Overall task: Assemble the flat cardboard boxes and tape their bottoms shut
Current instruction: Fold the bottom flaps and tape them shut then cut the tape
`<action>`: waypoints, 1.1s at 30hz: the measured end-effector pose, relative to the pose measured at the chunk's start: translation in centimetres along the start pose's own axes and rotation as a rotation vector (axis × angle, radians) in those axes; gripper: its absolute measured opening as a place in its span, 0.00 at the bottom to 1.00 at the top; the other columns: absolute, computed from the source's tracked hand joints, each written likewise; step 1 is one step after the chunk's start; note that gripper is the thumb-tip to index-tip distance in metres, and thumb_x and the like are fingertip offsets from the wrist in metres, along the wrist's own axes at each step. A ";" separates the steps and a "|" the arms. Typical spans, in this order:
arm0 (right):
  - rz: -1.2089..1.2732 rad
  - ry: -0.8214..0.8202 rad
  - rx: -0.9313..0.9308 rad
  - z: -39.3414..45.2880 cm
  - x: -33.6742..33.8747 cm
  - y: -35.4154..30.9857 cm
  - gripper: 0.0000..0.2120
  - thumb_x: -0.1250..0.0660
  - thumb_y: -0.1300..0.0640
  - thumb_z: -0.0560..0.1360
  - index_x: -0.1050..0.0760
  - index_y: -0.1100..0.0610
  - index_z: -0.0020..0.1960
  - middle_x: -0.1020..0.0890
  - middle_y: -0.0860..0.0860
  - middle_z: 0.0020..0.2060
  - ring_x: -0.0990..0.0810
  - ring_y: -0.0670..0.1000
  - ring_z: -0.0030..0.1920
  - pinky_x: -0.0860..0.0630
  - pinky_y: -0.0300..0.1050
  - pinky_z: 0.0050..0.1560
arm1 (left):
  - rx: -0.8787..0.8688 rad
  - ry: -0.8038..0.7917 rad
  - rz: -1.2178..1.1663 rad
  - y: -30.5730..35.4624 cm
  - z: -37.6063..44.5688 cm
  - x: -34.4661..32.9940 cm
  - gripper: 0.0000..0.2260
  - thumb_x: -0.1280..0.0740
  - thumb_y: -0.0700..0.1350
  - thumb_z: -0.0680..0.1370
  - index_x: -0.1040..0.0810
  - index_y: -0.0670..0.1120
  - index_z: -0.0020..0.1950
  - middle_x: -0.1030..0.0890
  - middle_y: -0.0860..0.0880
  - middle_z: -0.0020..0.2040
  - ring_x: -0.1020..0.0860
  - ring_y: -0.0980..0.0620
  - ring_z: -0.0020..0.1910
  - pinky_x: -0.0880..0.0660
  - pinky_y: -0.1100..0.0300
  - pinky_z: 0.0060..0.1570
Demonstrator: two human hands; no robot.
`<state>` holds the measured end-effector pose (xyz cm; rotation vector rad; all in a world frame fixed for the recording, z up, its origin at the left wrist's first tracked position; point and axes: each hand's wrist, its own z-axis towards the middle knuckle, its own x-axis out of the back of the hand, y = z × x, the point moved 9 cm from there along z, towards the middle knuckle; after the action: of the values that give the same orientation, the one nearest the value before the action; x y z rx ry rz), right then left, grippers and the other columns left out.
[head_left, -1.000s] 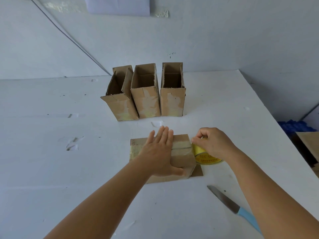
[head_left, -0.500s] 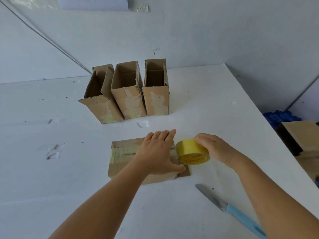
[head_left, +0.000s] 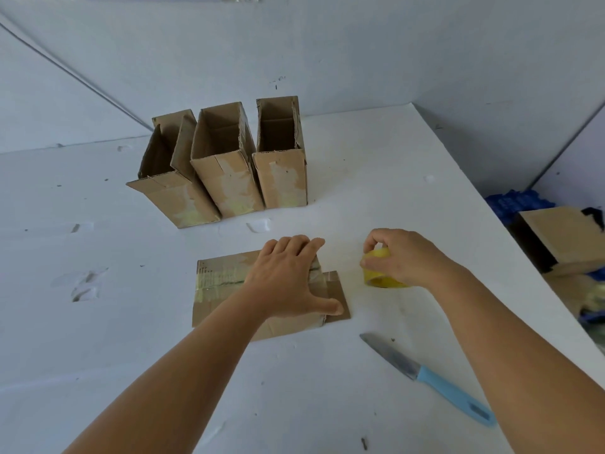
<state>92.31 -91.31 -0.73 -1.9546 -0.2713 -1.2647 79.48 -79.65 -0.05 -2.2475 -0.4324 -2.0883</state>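
White table [head_left: 98, 339], white walls; left hand [head_left: 288, 283] flat on box [head_left: 222, 290]; right hand [head_left: 406, 257] grip round tape roll [head_left: 376, 273].

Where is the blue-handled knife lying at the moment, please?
In the head view, the knife lies on the white table, lower right, just left of the right forearm and nearer the person than the tape roll.

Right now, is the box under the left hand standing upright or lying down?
Lying down. The box rests on its long side on the table, pressed by the left hand.
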 end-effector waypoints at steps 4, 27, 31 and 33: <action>-0.164 0.078 0.026 0.2 0.4 -0.7 0.08 0.34 0.43 0.72 0.24 0.46 0.46 0.23 0.45 0.47 0.25 0.50 0.47 0.32 0.45 0.46 | 0.001 0.029 -0.018 0.1 0.3 0.3 0.42 0.56 0.76 0.67 0.41 0.53 0.74 0.34 0.52 0.69 0.37 0.51 0.67 0.43 0.54 0.67; -0.156 0.139 0.093 -1.2 1.7 0.6 0.15 0.47 0.47 0.79 0.22 0.49 0.50 0.19 0.46 0.45 0.25 0.52 0.49 0.37 0.49 0.54 | -0.027 -0.458 -0.736 3.6 4.1 0.1 0.26 0.41 0.30 0.75 0.32 0.53 0.69 0.18 0.59 0.54 0.23 0.56 0.50 0.31 0.57 0.60; -0.110 0.134 0.068 -1.7 0.9 0.8 0.15 0.47 0.48 0.80 0.23 0.49 0.52 0.20 0.47 0.46 0.24 0.52 0.50 0.37 0.49 0.53 | -0.040 -0.450 -0.851 3.1 4.2 0.0 0.28 0.41 0.29 0.75 0.32 0.54 0.68 0.18 0.57 0.55 0.27 0.51 0.62 0.36 0.52 0.68; -0.072 0.118 0.073 -2.3 0.3 0.6 0.14 0.47 0.50 0.80 0.24 0.49 0.57 0.20 0.47 0.49 0.24 0.52 0.53 0.35 0.50 0.56 | -0.035 -0.440 -0.893 2.8 4.3 -0.1 0.28 0.41 0.28 0.75 0.33 0.54 0.68 0.19 0.55 0.56 0.29 0.51 0.64 0.38 0.52 0.69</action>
<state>91.25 -93.41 -0.33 -1.8153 -0.3267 -1.3922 84.29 -81.46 -0.14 -2.8598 -1.6942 -1.7894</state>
